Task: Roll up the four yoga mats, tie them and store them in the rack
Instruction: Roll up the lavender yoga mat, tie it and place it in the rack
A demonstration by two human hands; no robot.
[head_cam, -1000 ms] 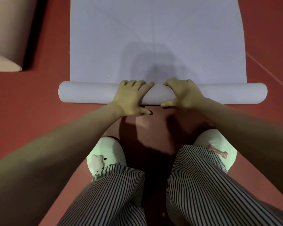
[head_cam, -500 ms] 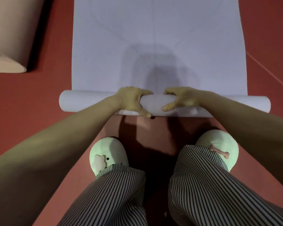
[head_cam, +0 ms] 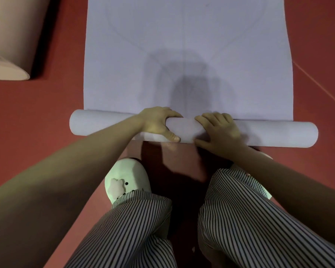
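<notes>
Person is crouching on a red floor (head_cam: 37, 117), working a pale lavender yoga mat (head_cam: 188, 45). Most of the mat is lying flat, stretching away from the body. Its near end is wound into a rolled part (head_cam: 278, 134), which is lying crosswise on the floor just ahead of a pale green slipper (head_cam: 126, 178) and striped trousers (head_cam: 143, 229).

Left hand (head_cam: 155, 122) is gripping the rolled part near its middle, fingers (head_cam: 172, 113) hooking over the far side and thumb pressing the near side. Right hand (head_cam: 220, 132) is working just beside it, fingers (head_cam: 217, 118) draping over the top and bending with the curve, thumb tucking in low. Both hands are holding mat, neither spread wide.

Handling, as a judgement: the mat is looking light, soft and springy, with a matte surface unlikely to slip. The roll is probably wanting to unwind once pressure comes off. With both hands bunching at the centre, the long ends are going unguided and may telescope or loosen. A hold spaced wider toward the ends should be giving a straighter, tighter roll.

Rolling is looking early, with much flat mat remaining. No tie or rack is showing. A beige curved object (head_cam: 12, 35) is lying at upper left. Cannot tell whether it is another mat.
</notes>
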